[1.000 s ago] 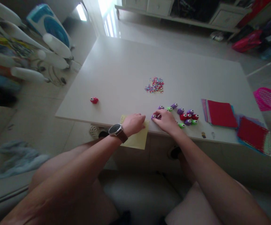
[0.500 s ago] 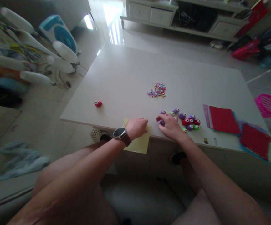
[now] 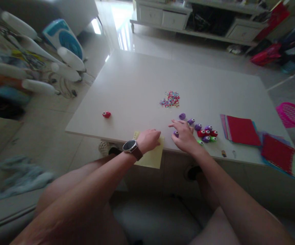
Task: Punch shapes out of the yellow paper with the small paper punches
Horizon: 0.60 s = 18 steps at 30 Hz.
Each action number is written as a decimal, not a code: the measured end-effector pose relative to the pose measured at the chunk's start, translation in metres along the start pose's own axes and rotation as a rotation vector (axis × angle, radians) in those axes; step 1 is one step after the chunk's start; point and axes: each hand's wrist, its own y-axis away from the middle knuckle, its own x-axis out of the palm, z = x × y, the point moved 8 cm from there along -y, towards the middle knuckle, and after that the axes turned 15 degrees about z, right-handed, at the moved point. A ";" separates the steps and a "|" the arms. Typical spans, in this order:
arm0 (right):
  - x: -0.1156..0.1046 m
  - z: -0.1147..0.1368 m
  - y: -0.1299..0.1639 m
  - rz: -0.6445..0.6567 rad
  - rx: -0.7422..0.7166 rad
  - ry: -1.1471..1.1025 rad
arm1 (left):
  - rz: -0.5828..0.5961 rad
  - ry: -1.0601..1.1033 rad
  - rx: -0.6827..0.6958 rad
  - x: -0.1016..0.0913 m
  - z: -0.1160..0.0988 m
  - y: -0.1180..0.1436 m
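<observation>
Left hand: your left hand (image 3: pixel 149 139) lay curled, pressing the yellow paper (image 3: pixel 151 157) at the table (image 3: pixel 137 88) edge.
Right hand: your right hand (image 3: pixel 184 136) lay spread over a purple punch (image 3: pixel 176 133); grip unclear.

Dim, backlit — floor glare, blurred warped edges.

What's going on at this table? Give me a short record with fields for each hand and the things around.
left hand: rests, closed, on the yellow paper hanging over the near table edge
right hand: fingers spread over the small punches, touching a purple one; grip unclear
lone red punch: apart, to the left
confetti pile: beyond the punches
coloured paper stacks: to the right
surface: white table
</observation>
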 end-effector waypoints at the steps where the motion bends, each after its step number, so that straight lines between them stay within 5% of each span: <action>1: 0.000 0.001 0.001 0.006 -0.004 0.003 | -0.001 0.000 -0.002 0.000 0.000 0.000; 11: -0.003 -0.010 0.004 0.035 0.054 0.093 | -0.013 0.006 -0.009 0.000 0.000 -0.001; 18: -0.012 -0.011 0.009 0.023 0.055 0.133 | -0.144 -0.059 -0.060 -0.017 -0.011 0.009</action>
